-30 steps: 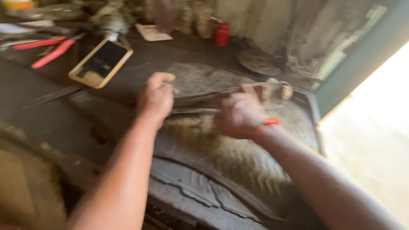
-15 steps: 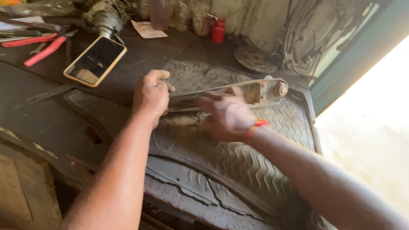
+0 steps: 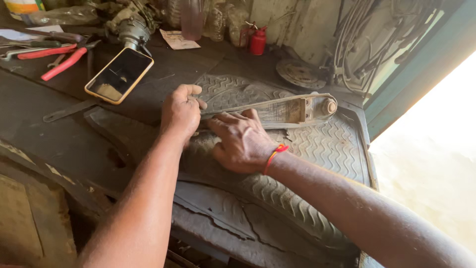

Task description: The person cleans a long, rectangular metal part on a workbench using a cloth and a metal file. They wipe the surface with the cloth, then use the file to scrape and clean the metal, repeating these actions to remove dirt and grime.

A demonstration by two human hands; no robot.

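My left hand [image 3: 181, 113] is fisted round the near end of the one metal arm [image 3: 277, 110], which lies across the one rubber mat [image 3: 327, 144]. My right hand [image 3: 241, 141] presses flat on the mat just below that grip, fingers spread. The arm looks only steadied, not yet worked on. Beyond the grip: one phone [image 3: 119, 74], one red can [image 3: 258, 41].

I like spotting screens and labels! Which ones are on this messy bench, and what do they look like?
Phone: flat behind the left hand, dark screen, yellow-orange rim.
Paper card: at the back, pale, rectangular, some print.
Red can: back, small, beside the wall.
Tub: top-left corner, white with an orange band.
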